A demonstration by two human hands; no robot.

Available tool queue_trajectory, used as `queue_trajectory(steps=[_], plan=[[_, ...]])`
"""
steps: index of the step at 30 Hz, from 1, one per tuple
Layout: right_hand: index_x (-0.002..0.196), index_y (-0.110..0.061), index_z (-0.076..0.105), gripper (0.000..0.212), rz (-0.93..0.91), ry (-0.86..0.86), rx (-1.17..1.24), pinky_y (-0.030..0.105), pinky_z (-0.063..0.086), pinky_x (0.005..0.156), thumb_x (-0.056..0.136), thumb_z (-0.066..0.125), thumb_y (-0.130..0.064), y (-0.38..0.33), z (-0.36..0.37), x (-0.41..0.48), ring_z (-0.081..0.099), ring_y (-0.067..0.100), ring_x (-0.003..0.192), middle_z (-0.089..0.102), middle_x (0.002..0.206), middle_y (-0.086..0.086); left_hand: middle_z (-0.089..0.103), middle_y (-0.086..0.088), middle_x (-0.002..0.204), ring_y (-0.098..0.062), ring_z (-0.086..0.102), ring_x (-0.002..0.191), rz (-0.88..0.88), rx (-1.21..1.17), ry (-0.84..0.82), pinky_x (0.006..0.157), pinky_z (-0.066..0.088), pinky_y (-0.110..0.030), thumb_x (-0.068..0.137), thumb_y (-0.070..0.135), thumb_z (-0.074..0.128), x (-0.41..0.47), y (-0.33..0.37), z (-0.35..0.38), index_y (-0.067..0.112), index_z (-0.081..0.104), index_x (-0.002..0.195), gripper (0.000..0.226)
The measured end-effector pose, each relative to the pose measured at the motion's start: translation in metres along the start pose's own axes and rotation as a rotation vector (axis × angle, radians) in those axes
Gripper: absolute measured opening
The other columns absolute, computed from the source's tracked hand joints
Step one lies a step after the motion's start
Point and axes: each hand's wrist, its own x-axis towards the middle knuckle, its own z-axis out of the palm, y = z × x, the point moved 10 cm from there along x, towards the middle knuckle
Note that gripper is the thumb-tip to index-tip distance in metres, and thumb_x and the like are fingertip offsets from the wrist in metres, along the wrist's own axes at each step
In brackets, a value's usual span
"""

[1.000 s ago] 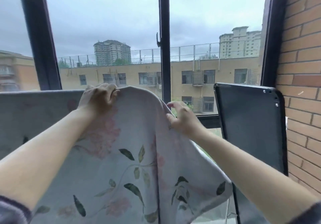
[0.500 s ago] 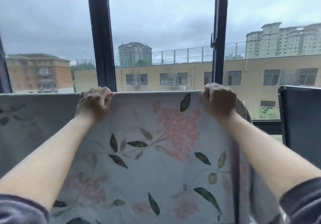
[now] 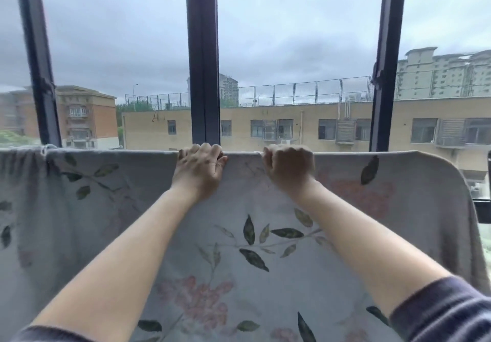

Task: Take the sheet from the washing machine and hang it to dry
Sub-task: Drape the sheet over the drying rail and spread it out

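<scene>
The sheet (image 3: 265, 275) is pale grey with pink flowers and dark green leaves. It hangs spread across the whole view, its top fold running level at window-sill height over a support hidden beneath it. My left hand (image 3: 198, 167) lies on the top fold near the middle, fingers curled over the edge. My right hand (image 3: 288, 166) grips the same fold a little to the right, fingers wrapped over it. At the far left the sheet is bunched (image 3: 24, 155). Its right end rounds off and drops down (image 3: 451, 182).
Dark window frames (image 3: 203, 57) stand right behind the sheet, with glass panes showing buildings and grey sky. A window handle (image 3: 376, 76) sits on the right frame. A dark object's edge (image 3: 488, 163) shows at the far right.
The view has swung left along the sheet. Both hands slid leftward along the top fold and came closer together, and the sheet's right part now lies spread flat.
</scene>
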Motion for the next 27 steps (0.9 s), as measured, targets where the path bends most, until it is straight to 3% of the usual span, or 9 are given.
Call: queue_trajectory(steps=[6, 12, 16, 20, 23, 27], plan=[[0.055, -0.015, 0.062, 0.049, -0.035, 0.068, -0.009, 0.022, 0.027, 0.051, 0.088, 0.032, -0.034, -0.045, 0.015, 0.012, 0.052, 0.022, 0.039, 0.058, 0.047, 0.001, 0.056, 0.000, 0.097, -0.022, 0.049, 0.095, 0.052, -0.050, 0.102, 0.086, 0.026, -0.034, 0.099, 0.041, 0.028, -0.005, -0.041, -0.007, 0.022, 0.051, 0.099, 0.030], [0.051, -0.014, 0.059, 0.046, -0.020, 0.159, -0.056, 0.021, 0.025, 0.053, 0.088, 0.037, -0.032, -0.026, 0.014, 0.010, 0.049, 0.022, 0.037, 0.055, 0.045, 0.003, 0.058, -0.007, 0.091, -0.028, 0.052, 0.089, -0.066, -0.037, 0.177, 0.086, 0.033, -0.039, 0.094, 0.040, 0.025, -0.013, -0.130, -0.015, 0.014, 0.052, 0.088, 0.038], [0.052, -0.013, 0.058, 0.047, -0.029, 0.209, -0.040, 0.023, 0.031, 0.051, 0.089, 0.036, -0.031, -0.022, 0.009, 0.006, 0.050, 0.024, 0.039, 0.056, 0.047, 0.005, 0.051, -0.005, 0.084, -0.028, 0.050, 0.088, -0.196, -0.035, 0.224, 0.078, 0.030, -0.036, 0.097, 0.038, 0.027, -0.026, -0.213, -0.025, 0.013, 0.048, 0.085, 0.035], [0.051, -0.010, 0.059, 0.050, 0.002, 0.231, -0.035, 0.024, 0.028, 0.051, 0.088, 0.035, -0.032, -0.041, 0.007, 0.009, 0.049, 0.026, 0.037, 0.052, 0.043, 0.010, 0.051, -0.005, 0.080, -0.029, 0.050, 0.085, -0.197, 0.019, 0.287, 0.082, 0.031, -0.040, 0.094, 0.038, 0.025, -0.033, -0.241, -0.036, 0.012, 0.049, 0.081, 0.037], [0.051, -0.012, 0.061, 0.048, -0.031, 0.198, -0.041, 0.021, 0.025, 0.051, 0.088, 0.039, -0.032, -0.089, 0.014, 0.019, 0.048, 0.024, 0.035, 0.052, 0.042, 0.007, 0.058, -0.009, 0.081, -0.029, 0.051, 0.082, -0.150, 0.031, 0.323, 0.081, 0.030, -0.039, 0.093, 0.037, 0.025, -0.033, -0.238, -0.039, 0.012, 0.051, 0.079, 0.040], [0.062, -0.016, 0.062, 0.046, -0.076, -0.004, -0.053, 0.024, 0.023, 0.050, 0.093, 0.034, -0.035, -0.179, 0.047, 0.038, 0.056, 0.025, 0.045, 0.060, 0.053, 0.003, 0.059, -0.007, 0.071, -0.026, 0.054, 0.070, -0.032, -0.034, 0.335, 0.075, 0.034, -0.035, 0.093, 0.037, 0.026, -0.029, -0.229, -0.040, 0.010, 0.056, 0.076, 0.044]])
